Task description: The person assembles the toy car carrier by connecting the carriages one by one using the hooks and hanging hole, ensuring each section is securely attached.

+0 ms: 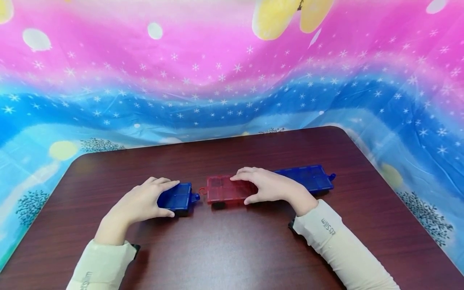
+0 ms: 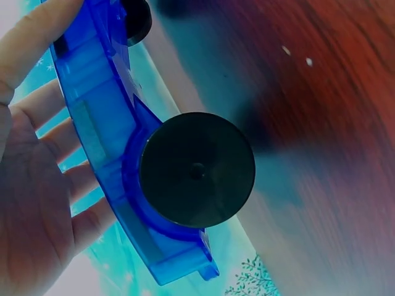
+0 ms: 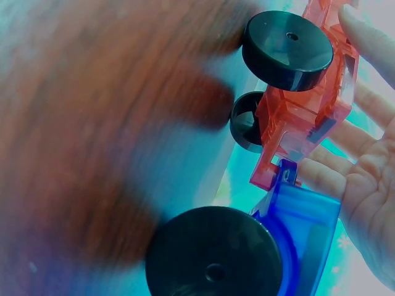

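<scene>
On the left of the head view, my left hand (image 1: 142, 202) holds a translucent blue toy car base (image 1: 181, 197) between thumb and fingers. A black wheel (image 2: 197, 169) on its side shows large in the left wrist view. My right hand (image 1: 270, 185) grips a translucent red car base (image 1: 219, 189) by its two long sides. The red hook (image 1: 203, 190) faces the left base's blue peg (image 1: 195, 197), with a small gap between. Behind the red base stands a longer-looking blue car base (image 1: 308, 177); in the right wrist view its end (image 3: 308, 206) meets the red one.
All the bases stand on a dark brown table (image 1: 217, 245) with rounded far corners. A colourful patterned cloth (image 1: 203, 88) hangs behind the table and along its sides. At the right end, a blue peg (image 1: 332, 177) sticks out of the far blue base.
</scene>
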A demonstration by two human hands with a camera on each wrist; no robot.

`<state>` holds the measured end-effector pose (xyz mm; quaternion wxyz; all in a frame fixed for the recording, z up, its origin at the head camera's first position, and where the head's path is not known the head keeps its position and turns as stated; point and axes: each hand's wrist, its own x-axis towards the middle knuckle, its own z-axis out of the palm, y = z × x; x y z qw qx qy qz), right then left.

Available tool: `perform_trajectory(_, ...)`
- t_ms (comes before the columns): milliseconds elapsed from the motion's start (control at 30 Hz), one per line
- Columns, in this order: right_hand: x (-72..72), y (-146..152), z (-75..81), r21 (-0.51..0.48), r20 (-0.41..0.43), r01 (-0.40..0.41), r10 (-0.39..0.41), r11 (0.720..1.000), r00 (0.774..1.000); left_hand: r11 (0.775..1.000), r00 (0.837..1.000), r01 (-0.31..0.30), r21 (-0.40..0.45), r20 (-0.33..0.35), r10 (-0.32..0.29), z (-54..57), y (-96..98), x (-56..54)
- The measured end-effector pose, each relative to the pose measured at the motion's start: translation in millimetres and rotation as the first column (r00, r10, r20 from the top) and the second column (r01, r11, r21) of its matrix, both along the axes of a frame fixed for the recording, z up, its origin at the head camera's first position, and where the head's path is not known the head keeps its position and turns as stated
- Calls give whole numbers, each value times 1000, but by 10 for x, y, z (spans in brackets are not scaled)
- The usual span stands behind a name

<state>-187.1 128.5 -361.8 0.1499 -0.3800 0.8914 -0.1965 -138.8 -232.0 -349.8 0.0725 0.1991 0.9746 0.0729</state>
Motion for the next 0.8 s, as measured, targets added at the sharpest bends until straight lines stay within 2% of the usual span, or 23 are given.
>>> perform_trajectory(267,1,-3,-10,-10,-3,1,-1,1000,1000,1000,1000,-3,4,17,3,-13,30,-21)
perform_trajectory(800,13,-5,-5,-20,3,-1,1,1000,1000,1000,1000,9,2,7,-9,-81,97,-93)
